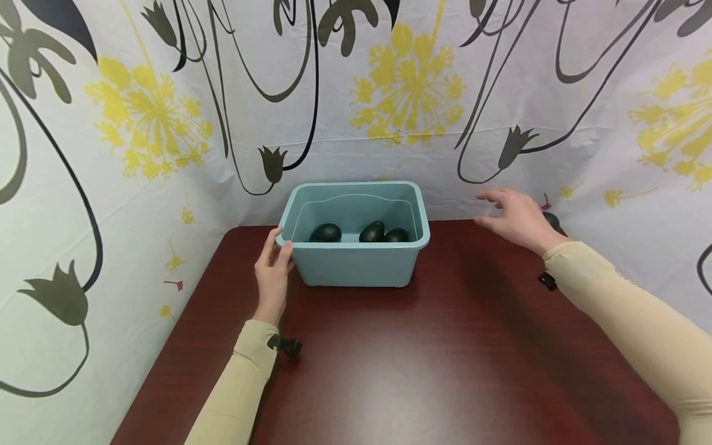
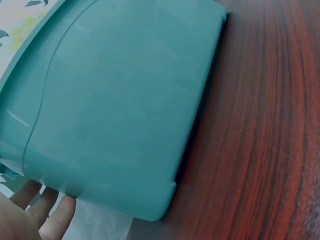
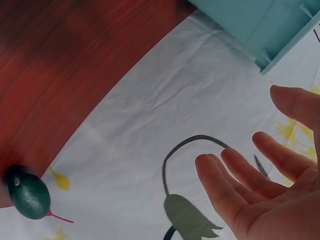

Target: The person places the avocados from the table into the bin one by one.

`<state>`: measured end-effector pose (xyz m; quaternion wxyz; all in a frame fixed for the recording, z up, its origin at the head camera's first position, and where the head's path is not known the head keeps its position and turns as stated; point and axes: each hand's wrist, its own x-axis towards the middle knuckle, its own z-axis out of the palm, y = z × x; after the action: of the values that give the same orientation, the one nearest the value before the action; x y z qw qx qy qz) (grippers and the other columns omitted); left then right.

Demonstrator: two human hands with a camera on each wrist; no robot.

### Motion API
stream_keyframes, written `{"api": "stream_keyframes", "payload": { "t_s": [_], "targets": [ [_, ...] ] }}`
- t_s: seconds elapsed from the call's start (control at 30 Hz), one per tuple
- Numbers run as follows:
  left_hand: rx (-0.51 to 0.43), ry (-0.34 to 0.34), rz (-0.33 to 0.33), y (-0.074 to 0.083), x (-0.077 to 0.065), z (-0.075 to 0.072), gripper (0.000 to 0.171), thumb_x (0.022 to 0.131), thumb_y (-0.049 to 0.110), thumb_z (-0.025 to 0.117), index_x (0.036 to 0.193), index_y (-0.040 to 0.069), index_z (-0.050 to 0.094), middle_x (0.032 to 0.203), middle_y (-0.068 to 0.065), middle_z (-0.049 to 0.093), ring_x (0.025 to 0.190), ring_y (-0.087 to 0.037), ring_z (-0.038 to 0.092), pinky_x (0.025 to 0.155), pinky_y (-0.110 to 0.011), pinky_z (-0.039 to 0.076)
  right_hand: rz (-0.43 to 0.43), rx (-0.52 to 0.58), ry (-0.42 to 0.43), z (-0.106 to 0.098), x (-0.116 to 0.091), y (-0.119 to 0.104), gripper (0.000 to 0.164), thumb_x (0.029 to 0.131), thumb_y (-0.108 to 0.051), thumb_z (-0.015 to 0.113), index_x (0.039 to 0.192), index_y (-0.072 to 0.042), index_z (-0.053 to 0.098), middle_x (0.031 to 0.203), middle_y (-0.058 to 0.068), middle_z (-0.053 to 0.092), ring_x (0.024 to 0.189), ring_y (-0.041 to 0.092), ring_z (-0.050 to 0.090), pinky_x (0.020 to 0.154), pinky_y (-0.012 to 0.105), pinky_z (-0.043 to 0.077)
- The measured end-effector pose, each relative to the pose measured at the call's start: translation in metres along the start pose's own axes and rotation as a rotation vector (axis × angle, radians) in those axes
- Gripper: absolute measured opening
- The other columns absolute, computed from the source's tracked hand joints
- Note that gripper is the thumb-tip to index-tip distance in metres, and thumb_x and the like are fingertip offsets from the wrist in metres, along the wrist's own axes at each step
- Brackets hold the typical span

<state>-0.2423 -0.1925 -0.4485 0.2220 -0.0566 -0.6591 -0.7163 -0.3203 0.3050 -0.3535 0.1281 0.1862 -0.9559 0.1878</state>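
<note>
A light blue plastic bin (image 1: 356,264) stands upright at the back of the table. Inside it, three dark avocados show: one avocado (image 1: 326,233) at the left, another avocado (image 1: 372,232) right of the middle, and a third avocado (image 1: 397,235) beside that. My left hand (image 1: 271,278) touches the bin's front left corner, fingertips against its end wall just under the rim in the left wrist view. To the right of the bin, my right hand (image 1: 518,217) hovers with fingers spread and nothing in them. One more avocado (image 3: 31,197) lies at the table's far right edge, mostly behind my right wrist in the head view.
The dark red wooden table (image 1: 389,352) carries the bin near its back edge. White patterned fabric (image 1: 345,111) hangs close behind the table and along its sides.
</note>
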Motion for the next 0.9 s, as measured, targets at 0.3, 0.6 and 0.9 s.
{"api": "stream_keyframes", "payload": {
  "t_s": [0.3,0.6,0.9],
  "targets": [
    [0.016,0.016,0.005,0.001,0.001,0.000,0.053,0.100,0.027,0.066,0.149,0.015,0.050,0.145,-0.023,0.047,0.122,-0.028,0.053,0.100,-0.061,0.042,0.058,-0.008,-0.017,0.010,0.000,0.034,0.053,0.092,-0.029,0.074,0.136,-0.005,0.059,0.131,0.027,0.058,0.114,0.045,0.057,0.087,0.062,0.044],
    [0.016,0.014,0.012,-0.006,0.003,-0.001,0.053,0.100,0.029,0.066,0.149,0.017,0.050,0.146,-0.021,0.048,0.122,-0.027,0.053,0.100,-0.062,0.043,0.153,0.034,-0.036,0.018,-0.005,0.075,0.055,0.093,-0.032,0.073,0.137,-0.004,0.057,0.129,0.032,0.059,0.112,0.047,0.058,0.089,0.064,0.044],
    [0.021,0.032,0.029,-0.032,0.011,-0.006,0.051,0.098,0.036,0.067,0.146,0.029,0.054,0.145,-0.011,0.051,0.123,-0.026,0.053,0.100,-0.062,0.043,0.195,0.051,-0.050,0.011,-0.010,0.102,0.057,0.096,-0.038,0.068,0.138,-0.001,0.055,0.128,0.035,0.057,0.110,0.049,0.057,0.087,0.064,0.044]
  ]
}}
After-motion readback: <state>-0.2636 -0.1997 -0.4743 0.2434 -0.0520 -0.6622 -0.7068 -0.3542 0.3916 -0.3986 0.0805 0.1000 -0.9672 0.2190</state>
